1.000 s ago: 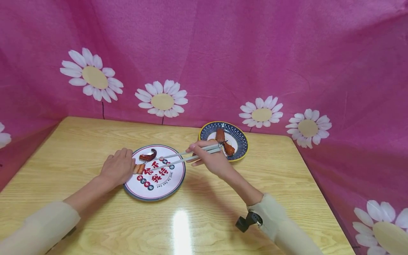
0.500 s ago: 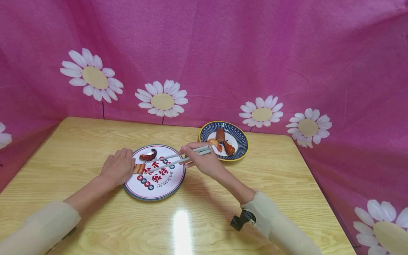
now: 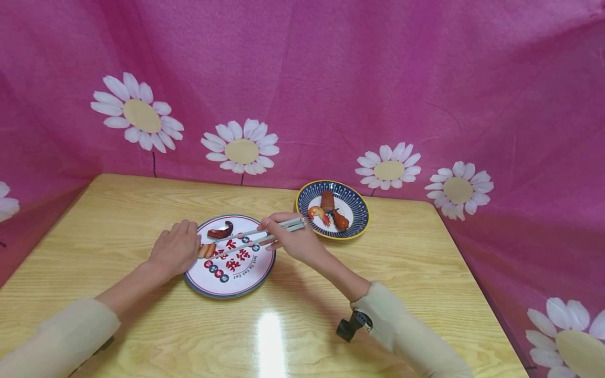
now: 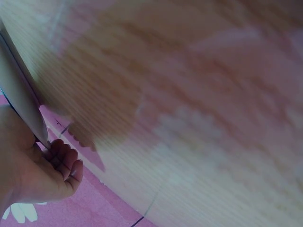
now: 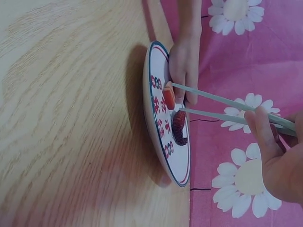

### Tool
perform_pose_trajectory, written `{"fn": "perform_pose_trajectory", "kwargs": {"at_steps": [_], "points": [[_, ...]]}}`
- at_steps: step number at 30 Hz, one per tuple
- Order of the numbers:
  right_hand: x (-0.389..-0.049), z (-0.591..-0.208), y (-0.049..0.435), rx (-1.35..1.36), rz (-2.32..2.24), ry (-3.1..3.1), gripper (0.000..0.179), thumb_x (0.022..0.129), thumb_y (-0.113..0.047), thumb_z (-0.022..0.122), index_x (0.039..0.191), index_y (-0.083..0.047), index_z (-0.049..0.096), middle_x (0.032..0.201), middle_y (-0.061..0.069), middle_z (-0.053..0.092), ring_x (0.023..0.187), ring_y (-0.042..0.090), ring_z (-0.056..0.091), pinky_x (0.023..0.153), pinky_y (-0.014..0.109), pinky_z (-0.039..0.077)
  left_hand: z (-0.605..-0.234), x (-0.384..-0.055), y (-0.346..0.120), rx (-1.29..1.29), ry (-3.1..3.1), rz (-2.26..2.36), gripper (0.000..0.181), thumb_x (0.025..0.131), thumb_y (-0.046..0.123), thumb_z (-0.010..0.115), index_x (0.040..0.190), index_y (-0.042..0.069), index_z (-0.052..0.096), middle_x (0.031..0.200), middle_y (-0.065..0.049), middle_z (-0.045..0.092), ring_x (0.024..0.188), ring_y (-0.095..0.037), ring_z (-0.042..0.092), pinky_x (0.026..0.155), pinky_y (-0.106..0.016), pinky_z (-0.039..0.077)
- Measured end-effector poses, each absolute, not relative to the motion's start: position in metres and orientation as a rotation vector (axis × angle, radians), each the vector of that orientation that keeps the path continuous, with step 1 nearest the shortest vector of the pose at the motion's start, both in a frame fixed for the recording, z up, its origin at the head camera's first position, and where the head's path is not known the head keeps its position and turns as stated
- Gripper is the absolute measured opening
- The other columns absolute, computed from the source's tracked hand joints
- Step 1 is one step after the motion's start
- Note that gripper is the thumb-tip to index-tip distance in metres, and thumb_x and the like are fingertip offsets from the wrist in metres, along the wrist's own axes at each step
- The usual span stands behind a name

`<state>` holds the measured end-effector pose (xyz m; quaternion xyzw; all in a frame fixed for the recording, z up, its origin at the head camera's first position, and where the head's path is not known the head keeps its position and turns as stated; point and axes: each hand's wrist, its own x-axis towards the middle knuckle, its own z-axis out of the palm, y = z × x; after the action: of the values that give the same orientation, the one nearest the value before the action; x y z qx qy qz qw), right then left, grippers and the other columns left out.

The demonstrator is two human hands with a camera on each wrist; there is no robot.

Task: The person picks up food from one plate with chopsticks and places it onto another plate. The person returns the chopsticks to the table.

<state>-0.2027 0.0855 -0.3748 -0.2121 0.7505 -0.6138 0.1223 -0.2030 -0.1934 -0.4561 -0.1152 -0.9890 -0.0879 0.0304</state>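
Head, left hand (image 3: pixel 176 245): you grip the near-left rim of a round white ceramic-looking plate with red lettering and a dark blue-green edge (image 3: pixel 246 281); fingers bent at the rim.
Head, right hand (image 3: pixel 295 237): yours is clamped on a pair of slim pale grey-green chopsticks (image 3: pixel 250 232), slanting down left over the plate; tips apart.
Head, plate food: striped orange-brown food piece (image 3: pixel 207 250) at the left side, beside your left fingers; dark red-brown curled food piece (image 3: pixel 220 231) just beyond it.
Head, bowl: blue-patterned round bowl with white centre and yellow rim (image 3: pixel 357 207), beyond your right hand; holds a brown blocky food piece (image 3: pixel 327 200), an orange shrimp-like piece (image 3: pixel 319 216) and a red-brown drumstick-shaped piece (image 3: pixel 340 221).
Head, setting: pale wood-grain table (image 3: pixel 227 336) under both dishes; pink curtain with white daisies (image 3: pixel 312 63) behind.
Left wrist, fingers: yours are curled in at the plate's edge; table blurred, fills most of the view.
Right wrist, chopsticks: you pinch them between thumb and fingers; tips spread, one on each side of the striped piece, the lower next to the curled piece. Can't tell if they touch.
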Motion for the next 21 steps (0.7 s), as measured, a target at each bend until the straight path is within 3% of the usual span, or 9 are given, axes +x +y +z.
{"fn": "perform_pose_trajectory", "kwargs": {"at_steps": [16, 21], "points": [[-0.204, -0.377, 0.075, -0.588, -1.802, 2.152, 0.027, 0.103, -0.014, 0.057, 0.106, 0.009, 0.070, 0.098, 0.018, 0.072, 0.082, 0.026, 0.073, 0.068, 0.038, 0.058, -0.457, -0.204, -0.193, -0.350, -3.040, -0.277, 0.024, 0.103, 0.014, 0.048, 0.109, -0.009, 0.049, 0.091, -0.016, 0.048, 0.086, -0.033, 0.050, 0.073, -0.048, 0.044], [-0.207, -0.377, 0.072, -0.576, -1.781, 2.173, 0.028, 0.103, -0.017, 0.058, 0.107, 0.007, 0.071, 0.102, 0.019, 0.072, 0.082, 0.025, 0.073, 0.071, 0.045, 0.058, -0.457, -0.205, -0.193, -0.343, -3.047, -0.277, 0.024, 0.102, 0.015, 0.048, 0.108, -0.009, 0.050, 0.091, -0.017, 0.049, 0.086, -0.033, 0.050, 0.073, -0.048, 0.045]]}}
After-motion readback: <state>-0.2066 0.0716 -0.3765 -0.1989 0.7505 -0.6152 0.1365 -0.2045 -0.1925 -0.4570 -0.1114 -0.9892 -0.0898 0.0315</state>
